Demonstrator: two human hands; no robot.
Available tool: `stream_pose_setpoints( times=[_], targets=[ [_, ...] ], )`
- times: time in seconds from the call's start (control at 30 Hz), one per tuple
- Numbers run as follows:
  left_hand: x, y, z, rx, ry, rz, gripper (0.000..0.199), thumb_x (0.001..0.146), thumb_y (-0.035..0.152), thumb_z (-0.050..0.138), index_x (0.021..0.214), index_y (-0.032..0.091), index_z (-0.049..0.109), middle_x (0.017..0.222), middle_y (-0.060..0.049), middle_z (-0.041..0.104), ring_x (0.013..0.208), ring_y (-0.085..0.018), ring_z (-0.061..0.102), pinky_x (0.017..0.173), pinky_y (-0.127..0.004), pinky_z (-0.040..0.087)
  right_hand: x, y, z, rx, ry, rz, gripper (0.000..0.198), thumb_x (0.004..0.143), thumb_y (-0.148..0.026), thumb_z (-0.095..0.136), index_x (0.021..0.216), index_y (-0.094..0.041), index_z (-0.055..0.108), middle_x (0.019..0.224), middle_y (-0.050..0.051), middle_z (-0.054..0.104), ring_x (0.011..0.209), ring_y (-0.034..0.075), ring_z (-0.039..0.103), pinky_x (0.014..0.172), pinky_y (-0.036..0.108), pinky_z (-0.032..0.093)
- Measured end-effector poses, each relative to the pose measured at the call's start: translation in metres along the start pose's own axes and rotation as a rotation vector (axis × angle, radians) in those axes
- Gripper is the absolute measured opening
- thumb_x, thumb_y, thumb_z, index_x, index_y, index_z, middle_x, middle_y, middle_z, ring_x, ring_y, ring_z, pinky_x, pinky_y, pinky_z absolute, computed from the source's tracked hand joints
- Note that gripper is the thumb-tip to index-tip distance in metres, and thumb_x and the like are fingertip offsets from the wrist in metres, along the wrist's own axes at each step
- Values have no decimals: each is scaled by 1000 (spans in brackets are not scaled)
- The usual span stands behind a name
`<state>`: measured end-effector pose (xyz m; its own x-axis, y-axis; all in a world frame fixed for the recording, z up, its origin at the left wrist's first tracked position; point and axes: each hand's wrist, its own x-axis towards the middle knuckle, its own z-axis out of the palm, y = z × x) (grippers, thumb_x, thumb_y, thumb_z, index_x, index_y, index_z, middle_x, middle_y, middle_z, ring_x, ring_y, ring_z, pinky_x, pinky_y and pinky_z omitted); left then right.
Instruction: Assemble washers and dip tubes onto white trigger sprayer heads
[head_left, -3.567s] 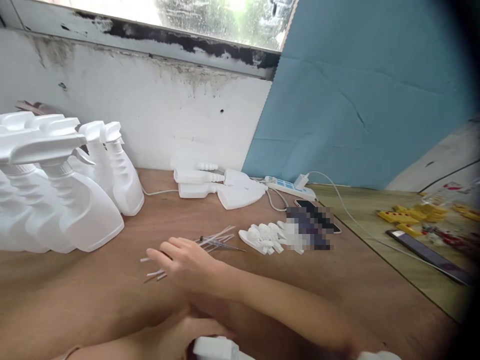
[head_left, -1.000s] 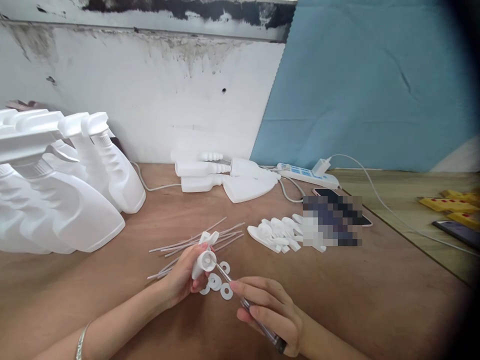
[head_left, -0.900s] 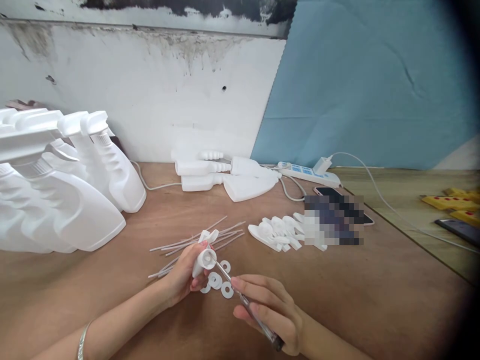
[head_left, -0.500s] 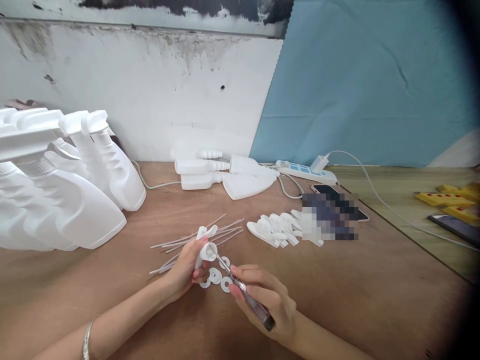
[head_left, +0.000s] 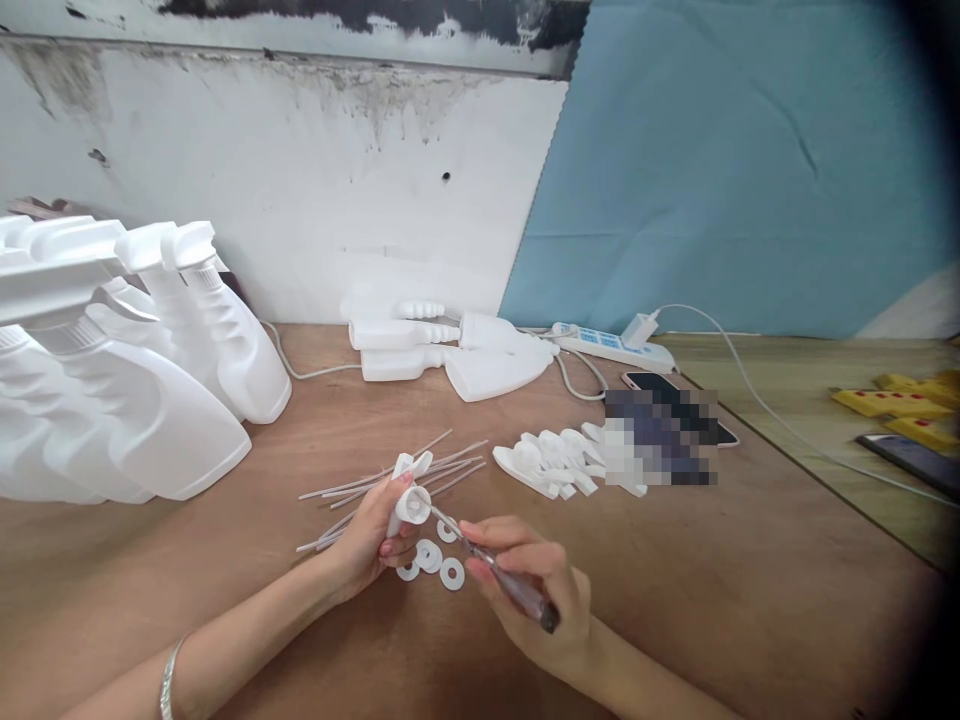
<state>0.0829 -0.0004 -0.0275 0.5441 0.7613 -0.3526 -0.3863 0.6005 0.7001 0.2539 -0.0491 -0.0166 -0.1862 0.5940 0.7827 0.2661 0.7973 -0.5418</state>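
The left hand grips a white spray head. The right hand grips a screwdriver, its tip at the spray head's round opening. Washers lie just beside the left hand; thin tubes extend past it on both sides.

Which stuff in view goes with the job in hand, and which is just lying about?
In hand or close by:
Left hand: white spray head
Right hand: screwdriver, tip at the spray head's opening
Flat white rings, thin tubes
Probably also: small white parts, white bottles

Apparently just lying about:
Power strip, charger
Two phones
Yellow items
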Motion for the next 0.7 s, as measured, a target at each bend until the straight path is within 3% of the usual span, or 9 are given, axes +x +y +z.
stream_pose_setpoints(
  times=[0.1, 0.17, 0.27, 0.43, 0.53, 0.6, 0.7],
  targets=[
    [1, -1, -1, -18, -10, 8, 41, 74, 52, 56, 67, 16, 37, 45, 9, 37, 30, 1, 17, 31, -12, 7, 4, -2, -1, -133, -139, -216, 31, 73, -1, 56, 94, -19, 44, 93, 11, 68, 86, 18, 65, 71, 33, 57],
    [1, -1, -1, -32, -12, -5, 42, 74, 54, 55, 66, 16, 37, 45, 9, 35, 31, 2, 15, 32, -13, 6, 5, -2, 0, -160, -155, -239, 31, 72, 0, 57, 92, -19, 45, 92, 11, 68, 86, 18, 65, 71, 32, 57],
    [0, 0, -2, -29, -11, -31, 44, 72, 54, 56, 65, 16, 36, 45, 10, 33, 31, 1, 15, 32, -12, 6, 3, -2, 1, -88, -42, -110, 30, 72, 1, 57, 90, -19, 45, 89, 9, 67, 82, 17, 65, 69, 31, 57],
    [-1, 3, -4, 13, -29, -86, 44, 70, 53, 60, 65, 17, 35, 45, 10, 35, 30, 2, 15, 32, -12, 5, 3, -2, -2, 38, 49, 264, 19, 78, -8, 55, 83, -21, 42, 85, 6, 68, 80, 16, 67, 63, 27, 56],
    [-2, 4, -3, 42, -27, -96, 45, 69, 54, 60, 65, 17, 34, 45, 10, 35, 30, 2, 15, 32, -12, 5, 5, -1, -4, 69, 90, 363, 16, 80, -12, 54, 82, -21, 41, 83, 7, 68, 78, 17, 67, 60, 26, 56],
    [-3, 4, -1, 61, -13, -77, 45, 69, 54, 60, 65, 17, 34, 45, 10, 34, 30, 2, 15, 32, -13, 5, 5, -1, -5, 45, 95, 285, 18, 79, -10, 55, 84, -21, 40, 83, 7, 69, 78, 17, 67, 61, 27, 56],
    [-3, 4, 3, 81, -12, -54, 44, 71, 54, 58, 65, 17, 34, 45, 10, 33, 31, 1, 14, 33, -13, 5, 5, -2, -4, -58, -3, -40, 27, 75, -5, 57, 89, -22, 42, 87, 8, 69, 78, 16, 67, 64, 29, 57]
  ],
)
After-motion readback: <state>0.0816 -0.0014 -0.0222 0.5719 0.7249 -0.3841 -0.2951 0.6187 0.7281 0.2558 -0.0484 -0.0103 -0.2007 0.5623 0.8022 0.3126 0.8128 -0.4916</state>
